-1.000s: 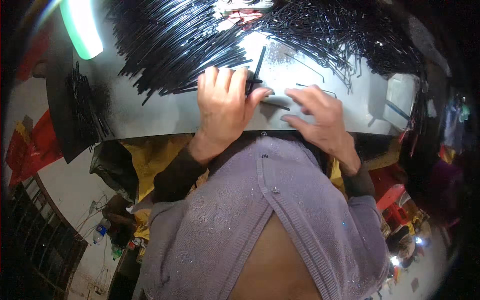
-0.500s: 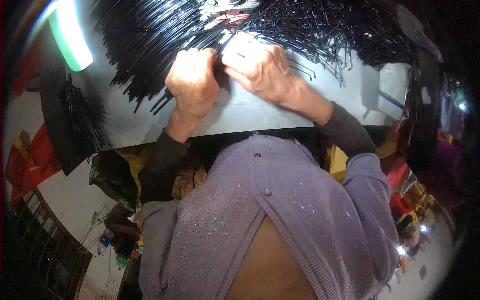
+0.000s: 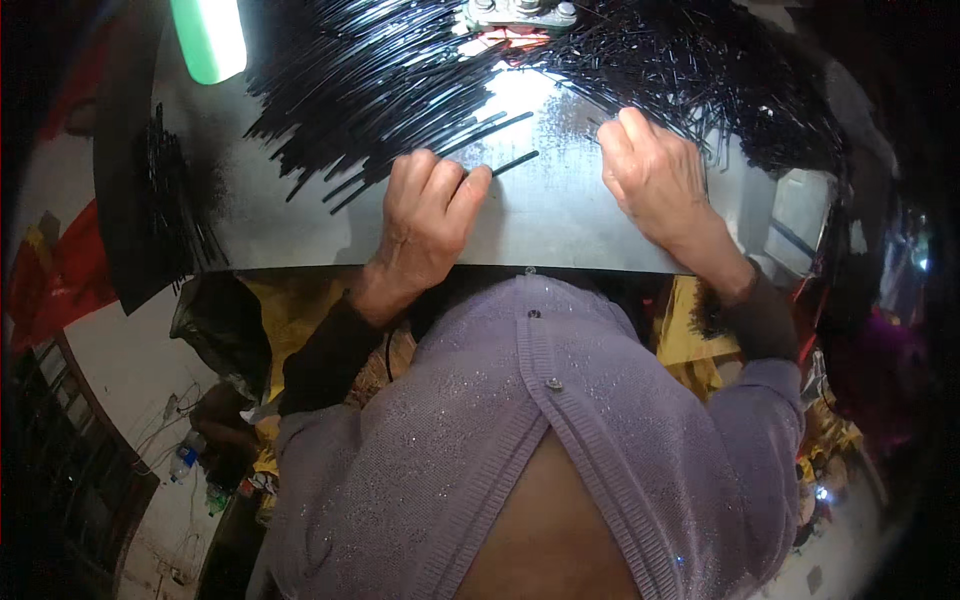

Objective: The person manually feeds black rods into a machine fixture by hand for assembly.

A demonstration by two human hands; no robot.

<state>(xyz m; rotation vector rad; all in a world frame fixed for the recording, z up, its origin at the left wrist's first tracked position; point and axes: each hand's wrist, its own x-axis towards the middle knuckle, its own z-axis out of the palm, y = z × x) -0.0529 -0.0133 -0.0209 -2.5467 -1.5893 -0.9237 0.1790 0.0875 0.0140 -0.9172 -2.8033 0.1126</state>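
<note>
A lit, green-tinged lamp [image 3: 212, 42] is at upper left. Red sheeting [image 3: 65, 275] shows at far left. A crumpled dark bag [image 3: 222, 335] sits beside yellow material [image 3: 290, 312]. Lower left: blue-labelled bottle [image 3: 186, 457].

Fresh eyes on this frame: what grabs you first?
The fan of black rods at upper left, beside the glowing green-white lamp near the top left corner. Then the left hand, mid-picture, with one dark stick jutting from its grip, and the right hand at the near edge of the black tangle, upper right.
</note>
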